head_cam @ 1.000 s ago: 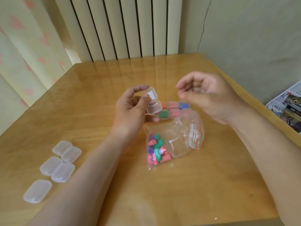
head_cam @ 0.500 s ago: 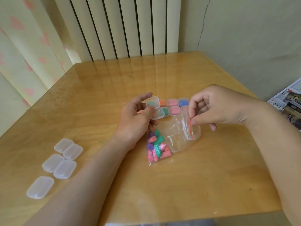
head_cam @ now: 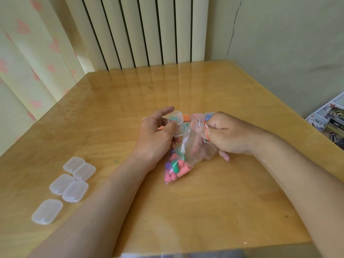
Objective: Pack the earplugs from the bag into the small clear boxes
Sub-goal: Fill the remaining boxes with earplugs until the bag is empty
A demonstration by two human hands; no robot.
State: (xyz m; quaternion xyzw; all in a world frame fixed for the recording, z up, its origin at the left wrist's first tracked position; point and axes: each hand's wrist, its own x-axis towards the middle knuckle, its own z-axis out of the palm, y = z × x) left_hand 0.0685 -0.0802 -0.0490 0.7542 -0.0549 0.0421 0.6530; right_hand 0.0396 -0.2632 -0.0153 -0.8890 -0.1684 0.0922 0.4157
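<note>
Earplugs (head_cam: 176, 167), judged light and squashy, lie heaped in the low corner of the limp bag (head_cam: 193, 146) on the table (head_cam: 204, 211), left hand (head_cam: 155, 135) pinching an open clear box (head_cam: 179, 130) beside it, right hand (head_cam: 232, 135) clenched on the bag's mouth, the sound hold.

No text can be read for certain. At 3 o'clock, by the table's edge, the printed sheets (head_cam: 328, 122) carry a line of dark characters over pictures, too small and blurred to make out.
</note>
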